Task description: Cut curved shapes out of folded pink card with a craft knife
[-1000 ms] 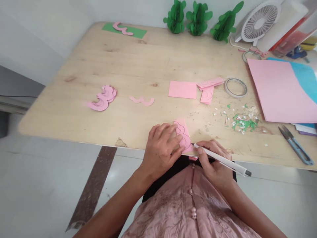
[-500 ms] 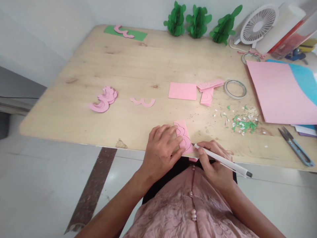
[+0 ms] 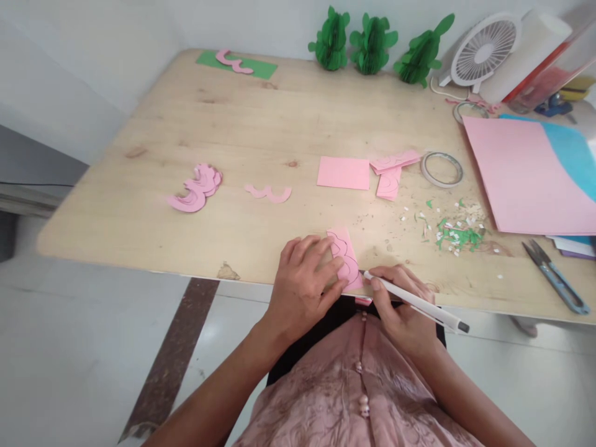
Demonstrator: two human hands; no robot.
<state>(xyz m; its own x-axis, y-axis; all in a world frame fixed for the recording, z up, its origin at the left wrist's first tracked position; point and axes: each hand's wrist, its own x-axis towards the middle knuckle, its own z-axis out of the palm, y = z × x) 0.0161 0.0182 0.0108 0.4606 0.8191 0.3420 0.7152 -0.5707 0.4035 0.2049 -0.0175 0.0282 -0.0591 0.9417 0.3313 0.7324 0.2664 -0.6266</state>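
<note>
A small pink paper piece (image 3: 345, 256) with dark curved lines drawn on it lies at the near edge of the wooden table (image 3: 261, 136). My left hand (image 3: 305, 282) lies on top of it with fingers curled, pressing it down. My right hand (image 3: 403, 304) grips a white pen (image 3: 414, 300) whose tip touches the paper's lower right corner. Pink cut-out curved shapes lie to the left: a stack (image 3: 195, 187) and a single one (image 3: 269, 192).
A pink rectangle (image 3: 343, 172), more marked pink pieces (image 3: 392, 171), a tape ring (image 3: 442, 168) and paper scraps (image 3: 454, 230) lie mid-table. Large pink sheet (image 3: 526, 167) and scissors (image 3: 554, 275) at right. Green paper trees (image 3: 372, 40), a fan (image 3: 484, 46) and green strip (image 3: 237, 63) at the back.
Both hands stay at the pink piece with the pen tip at its corner. Only the view shifted slightly.
</note>
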